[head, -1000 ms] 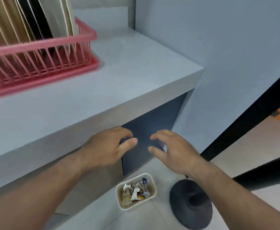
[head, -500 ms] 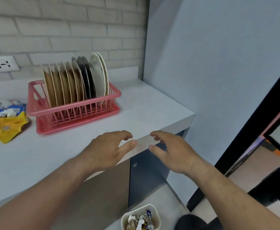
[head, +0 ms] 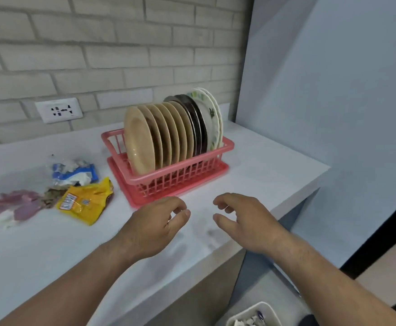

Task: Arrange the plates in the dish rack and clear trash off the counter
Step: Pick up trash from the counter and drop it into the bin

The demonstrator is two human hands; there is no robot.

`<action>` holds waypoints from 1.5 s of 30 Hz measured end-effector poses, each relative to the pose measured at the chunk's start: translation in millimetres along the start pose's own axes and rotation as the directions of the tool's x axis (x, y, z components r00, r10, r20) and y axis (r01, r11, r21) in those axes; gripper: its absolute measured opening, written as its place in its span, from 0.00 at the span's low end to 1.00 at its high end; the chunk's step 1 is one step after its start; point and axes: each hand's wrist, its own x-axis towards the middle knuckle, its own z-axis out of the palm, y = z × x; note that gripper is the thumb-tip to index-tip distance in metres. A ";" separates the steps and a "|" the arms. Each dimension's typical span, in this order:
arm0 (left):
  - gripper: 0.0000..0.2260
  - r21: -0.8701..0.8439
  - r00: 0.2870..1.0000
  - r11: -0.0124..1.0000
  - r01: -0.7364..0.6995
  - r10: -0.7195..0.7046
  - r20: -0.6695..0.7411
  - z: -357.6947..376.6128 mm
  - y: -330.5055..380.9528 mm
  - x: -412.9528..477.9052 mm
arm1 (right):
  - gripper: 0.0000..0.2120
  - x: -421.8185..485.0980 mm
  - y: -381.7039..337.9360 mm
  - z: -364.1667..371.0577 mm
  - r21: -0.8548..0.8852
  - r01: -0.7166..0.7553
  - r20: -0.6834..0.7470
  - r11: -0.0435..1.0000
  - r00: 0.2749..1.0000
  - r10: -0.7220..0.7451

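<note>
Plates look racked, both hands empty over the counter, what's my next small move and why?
Probably reach the left hand leftward to the yellow wrapper. The plates already stand in the pink rack, both hands are empty, and wrappers are left on the counter. The yellow one lies nearest that hand.

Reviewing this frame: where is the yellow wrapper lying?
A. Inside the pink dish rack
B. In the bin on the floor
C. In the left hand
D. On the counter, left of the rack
D: the yellow wrapper lies on the counter left of the pink dish rack, with both hands empty.
</note>
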 end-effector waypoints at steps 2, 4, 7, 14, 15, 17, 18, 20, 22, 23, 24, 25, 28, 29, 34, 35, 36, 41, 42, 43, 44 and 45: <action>0.12 0.013 0.999 1.000 -0.018 0.019 -0.028 -15.2 -24.5 -2.7 | 0.16 12.4 -23.3 18.2 0.014 0.014 0.003 1.000 1.000 -0.014; 0.12 -0.003 0.999 1.000 -0.007 0.007 -0.052 -37.0 -54.3 -8.3 | 0.16 28.2 -50.9 41.8 0.026 0.036 0.024 0.999 0.999 -0.037; 0.09 0.012 0.996 0.999 0.035 -0.034 -0.080 -69.9 -96.3 -15.9 | 0.17 47.2 -92.6 77.7 0.012 0.109 0.090 0.994 0.990 -0.110; 0.05 0.125 0.972 0.981 0.148 -0.120 -0.202 -132.5 -167.6 -13.8 | 0.21 132.2 -174.7 148.3 -0.114 0.335 0.169 0.936 0.934 -0.313; 0.06 0.131 0.965 0.978 0.163 -0.131 -0.226 -137.1 -174.0 -12.4 | 0.24 145.2 -183.0 155.2 -0.143 0.332 0.170 0.932 0.936 -0.307; 0.07 0.132 0.953 0.975 0.180 -0.140 -0.269 -145.0 -183.0 -8.4 | 0.32 168.2 -195.2 167.8 -0.209 0.294 0.171 0.933 0.950 -0.261; 0.07 0.133 0.948 0.973 0.187 -0.144 -0.284 -149.5 -188.9 -5.6 | 0.35 179.3 -201.4 176.5 -0.231 0.270 0.174 0.935 0.957 -0.233; 0.08 0.137 0.941 0.971 0.197 -0.147 -0.306 -153.1 -191.6 -0.5 | 0.39 189.2 -206.0 187.1 -0.240 0.222 0.180 0.945 0.967 -0.181; 0.09 0.137 0.935 0.970 0.201 -0.148 -0.324 -156.3 -199.2 3.5 | 0.40 195.9 -206.3 199.3 -0.245 0.180 0.211 0.953 0.969 -0.129; 0.09 0.131 0.932 0.970 0.207 -0.154 -0.329 -157.6 -204.3 4.8 | 0.40 196.9 -205.1 205.1 -0.268 0.174 0.235 0.948 0.966 -0.110; 0.09 0.122 0.929 0.969 0.215 -0.164 -0.332 -158.9 -209.4 5.6 | 0.40 196.6 -203.3 209.6 -0.309 0.180 0.254 0.934 0.962 -0.102; 0.09 0.114 0.927 0.969 0.221 -0.172 -0.333 -159.6 -214.6 6.1 | 0.38 194.7 -201.9 213.1 -0.353 0.194 0.260 0.915 0.960 -0.103; 0.09 0.084 0.918 0.966 0.244 -0.202 -0.343 -159.3 -226.7 6.9 | 0.27 185.2 -197.0 219.4 -0.403 0.219 0.196 0.889 0.969 -0.150; 0.09 0.079 0.915 0.965 0.250 -0.209 -0.345 -158.0 -229.9 6.9 | 0.23 180.8 -195.1 220.5 -0.388 0.227 0.168 0.893 0.970 -0.174; 0.12 0.143 0.929 0.950 0.279 -0.229 -0.292 -148.3 -245.2 9.5 | 0.14 168.5 -185.1 211.6 -0.267 0.267 0.110 0.926 0.963 -0.246; 0.13 0.171 0.936 0.943 0.284 -0.234 -0.265 -146.4 -248.2 10.9 | 0.13 166.9 -183.9 207.1 -0.232 0.259 0.112 0.937 0.965 -0.239; 0.15 0.207 0.945 0.938 0.279 -0.230 -0.232 -144.6 -251.1 13.0 | 0.12 165.7 -183.2 201.9 -0.203 0.257 0.106 0.945 0.965 -0.240; 0.22 0.433 0.998 0.899 0.061 -0.062 -0.012 -127.8 -256.7 28.4 | 0.10 160.1 -181.2 178.5 -0.072 0.264 0.004 0.962 0.964 -0.265; 0.25 0.453 0.998 0.892 0.013 -0.037 0.045 -123.1 -255.1 32.3 | 0.09 159.3 -179.8 175.9 -0.043 0.258 -0.016 0.965 0.966 -0.259; 0.27 0.464 0.996 0.885 -0.020 -0.024 0.088 -118.5 -252.8 36.3 | 0.07 158.4 -177.3 174.6 -0.016 0.245 -0.035 0.969 0.969 -0.245; 0.28 0.471 0.993 0.881 -0.037 -0.019 0.115 -113.9 -250.2 41.1 | 0.07 157.1 -174.0 173.5 0.008 0.228 -0.052 0.974 0.972 -0.227; 0.29 0.471 0.991 0.881 -0.040 -0.026 0.132 -109.7 -247.1 45.9 | 0.07 155.0 -170.8 173.9 0.022 0.201 -0.062 0.979 0.978 -0.200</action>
